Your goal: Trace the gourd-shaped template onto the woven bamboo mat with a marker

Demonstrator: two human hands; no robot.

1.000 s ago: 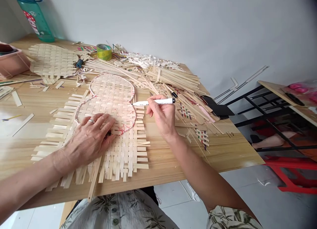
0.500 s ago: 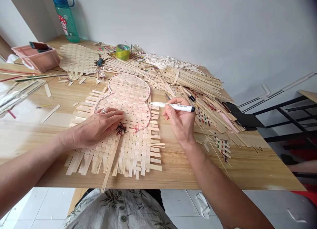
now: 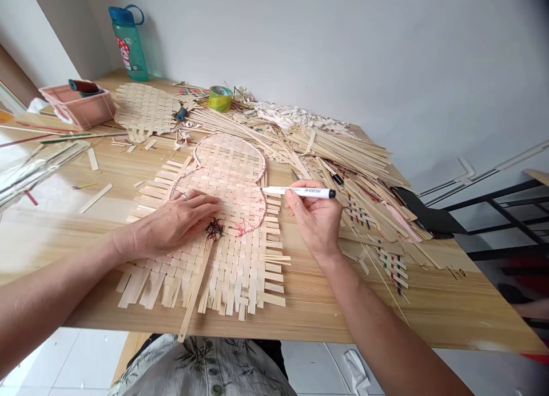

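Under my left hand [image 3: 182, 222], which lies flat with fingers stretched out, is a gourd-shaped woven piece [image 3: 229, 162] with a cord-bound edge and red and black thread. It rests on a larger woven bamboo mat [image 3: 231, 276] with loose strip ends. My right hand [image 3: 315, 216] grips a white marker pen [image 3: 300, 192] with a black end. The pen's tip is at the gourd's right edge, by its narrow waist. A dark pointed tool [image 3: 295, 175] also shows by the right hand's fingers; its other end is hidden. A long thin strip [image 3: 197, 293] crosses the mat's lower part.
Behind lie a bundle of bamboo strips [image 3: 343, 147], white scraps [image 3: 295, 116], a tape roll [image 3: 220, 99] and another woven piece [image 3: 146, 107]. A pink basket [image 3: 92, 110] and teal bottle [image 3: 134, 53] stand back left. A black flat object [image 3: 429, 213] lies right.
The marker tip has come to the gourd piece's right edge. The whole view has shifted slightly; my left hand stays flat on the woven piece.
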